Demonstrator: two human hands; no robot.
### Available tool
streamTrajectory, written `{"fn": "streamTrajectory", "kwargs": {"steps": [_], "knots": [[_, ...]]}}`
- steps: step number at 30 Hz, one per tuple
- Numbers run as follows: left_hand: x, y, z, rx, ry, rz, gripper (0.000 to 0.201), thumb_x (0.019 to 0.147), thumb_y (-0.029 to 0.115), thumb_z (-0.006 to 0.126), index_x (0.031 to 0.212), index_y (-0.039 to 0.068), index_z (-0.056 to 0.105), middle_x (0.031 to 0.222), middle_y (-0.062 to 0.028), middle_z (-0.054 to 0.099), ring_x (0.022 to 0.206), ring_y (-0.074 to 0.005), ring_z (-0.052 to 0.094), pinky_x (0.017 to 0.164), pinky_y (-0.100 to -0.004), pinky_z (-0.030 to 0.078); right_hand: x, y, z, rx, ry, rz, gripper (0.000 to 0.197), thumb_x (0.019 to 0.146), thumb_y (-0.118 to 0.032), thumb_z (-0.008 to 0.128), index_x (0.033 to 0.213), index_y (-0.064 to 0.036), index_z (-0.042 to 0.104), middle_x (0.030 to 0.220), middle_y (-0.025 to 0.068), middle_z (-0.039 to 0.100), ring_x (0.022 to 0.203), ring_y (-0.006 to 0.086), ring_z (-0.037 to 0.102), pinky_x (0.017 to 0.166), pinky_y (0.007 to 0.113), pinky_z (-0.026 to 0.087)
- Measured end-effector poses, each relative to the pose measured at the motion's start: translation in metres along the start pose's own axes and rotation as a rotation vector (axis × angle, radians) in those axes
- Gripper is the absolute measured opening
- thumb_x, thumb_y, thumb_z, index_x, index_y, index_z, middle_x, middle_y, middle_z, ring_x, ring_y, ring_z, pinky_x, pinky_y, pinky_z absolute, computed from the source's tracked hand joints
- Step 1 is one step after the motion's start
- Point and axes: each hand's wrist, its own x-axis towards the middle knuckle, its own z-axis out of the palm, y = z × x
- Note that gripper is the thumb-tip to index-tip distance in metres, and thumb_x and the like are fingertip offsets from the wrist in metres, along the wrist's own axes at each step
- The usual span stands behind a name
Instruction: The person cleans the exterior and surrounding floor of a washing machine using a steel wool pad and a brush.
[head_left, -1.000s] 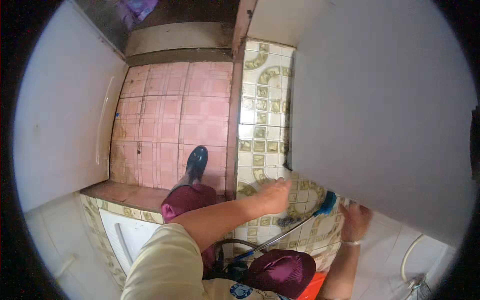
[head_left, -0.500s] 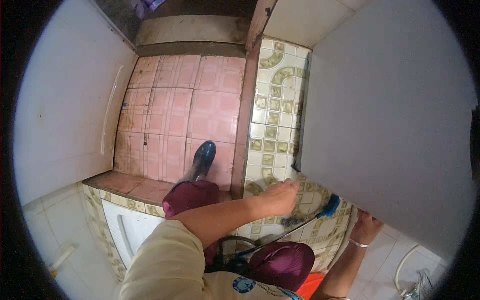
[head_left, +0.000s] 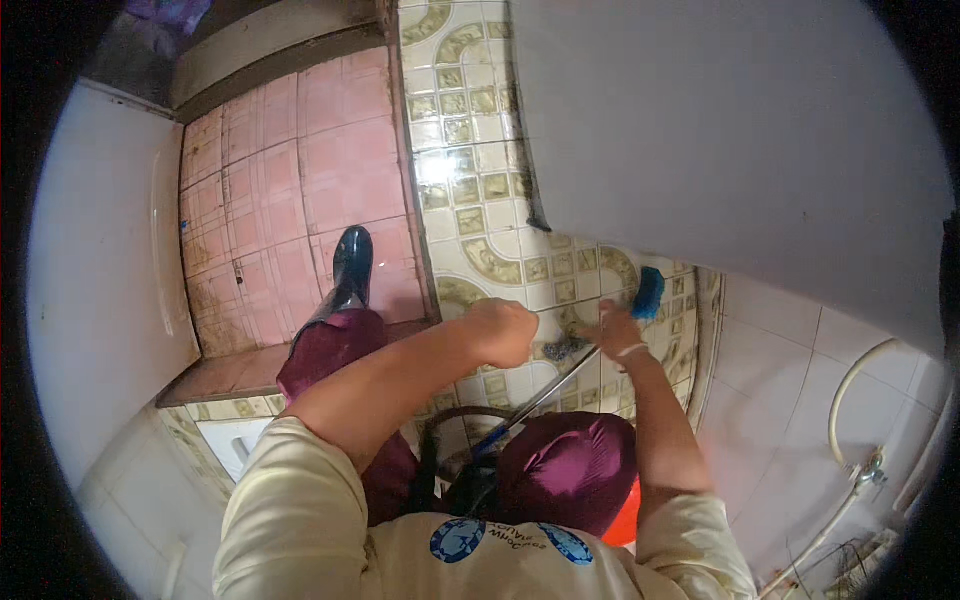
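Note:
My left hand [head_left: 505, 333] is held over the patterned floor tiles, its fingers curled into a fist; what it may hold is hidden. My right hand [head_left: 617, 333] is slightly blurred, with fingers apart, close to the head of a long-handled brush [head_left: 649, 292] with blue bristles. The brush lies across the tiles, and its metal handle runs back toward my knees. Between my two hands a grey, tangled scouring pad [head_left: 567, 347] rests on the tiles. Whether my right hand touches the brush handle, I cannot tell.
A large pale panel [head_left: 720, 150] overhangs the tiles at the right. To the left are a pink tiled floor [head_left: 300, 170], where my boot [head_left: 352, 265] stands, and a white door [head_left: 110, 230]. Something red [head_left: 625, 520] sits beside my knee. A hose [head_left: 845, 400] hangs by a tap [head_left: 872, 467].
My right hand has left the pale panel's lower edge and moved left, beside the brush head. My left hand remains a fist. The view has shifted, showing more of the right side.

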Motion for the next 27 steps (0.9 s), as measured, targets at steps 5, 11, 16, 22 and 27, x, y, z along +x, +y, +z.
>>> {"fn": "streamTrajectory", "kwargs": {"steps": [5, 11, 16, 22, 27], "knots": [[-0.002, -0.006, 0.029, 0.031, 0.021, 0.056, 0.033, 0.072, 0.025, 0.057, 0.091, -0.002, 0.057, 0.078, -0.0187, 0.061, 0.079, -0.0338, 0.059, 0.070, -0.0429, 0.048, 0.013, -0.052, 0.062, -0.379, -0.326, -0.056, 0.042, 0.062, -0.017, 0.069, 0.094, 0.0012, 0.048, 0.095, 0.0189, 0.055, 0.084, 0.0289, 0.055, 0.074, 0.038, 0.043], [-0.016, 0.008, 0.029, -0.002, -0.239, 0.090, 0.018, 0.068, 0.008, 0.052, 0.078, -0.002, 0.063, 0.086, -0.0201, 0.061, 0.082, -0.0318, 0.059, 0.070, -0.0414, 0.048, 0.085, -0.163, 0.018, 0.707, 0.248, -0.265, 0.033, 0.057, -0.007, 0.067, 0.086, -0.0037, 0.050, 0.087, 0.0096, 0.051, 0.081, 0.0200, 0.049, 0.076, 0.029, 0.041], [0.004, -0.017, 0.088, -0.027, -0.131, 0.363, 0.023, 0.066, 0.020, 0.054, 0.070, -0.001, 0.061, 0.081, -0.0195, 0.061, 0.076, -0.0331, 0.059, 0.068, -0.0449, 0.047, 0.168, -0.266, -0.076, 0.852, 0.381, -0.476, 0.036, 0.061, -0.002, 0.065, 0.096, -0.0050, 0.057, 0.095, 0.0133, 0.055, 0.094, 0.0267, 0.051, 0.084, 0.033, 0.041], [-0.028, -0.024, 0.015, -0.203, 0.012, 0.201, 0.027, 0.074, 0.014, 0.046, 0.094, -0.001, 0.055, 0.091, -0.0196, 0.059, 0.085, -0.0343, 0.058, 0.072, -0.0430, 0.047, 0.260, -0.321, -0.242, 1.175, 0.756, -0.316, 0.048, 0.061, -0.006, 0.068, 0.104, 0.0034, 0.051, 0.096, 0.0170, 0.058, 0.089, 0.0241, 0.056, 0.077, 0.033, 0.044], [-0.014, -0.057, 0.023, -0.340, -0.040, 0.239, 0.029, 0.075, 0.016, 0.043, 0.094, -0.003, 0.053, 0.098, -0.0194, 0.057, 0.091, -0.0339, 0.057, 0.075, -0.0427, 0.046, 0.313, -0.333, -0.381, 0.976, 1.337, -0.448, 0.038, 0.069, -0.009, 0.064, 0.100, 0.0092, 0.052, 0.082, 0.0117, 0.060, 0.073, 0.0190, 0.057, 0.068, 0.031, 0.046]]}}
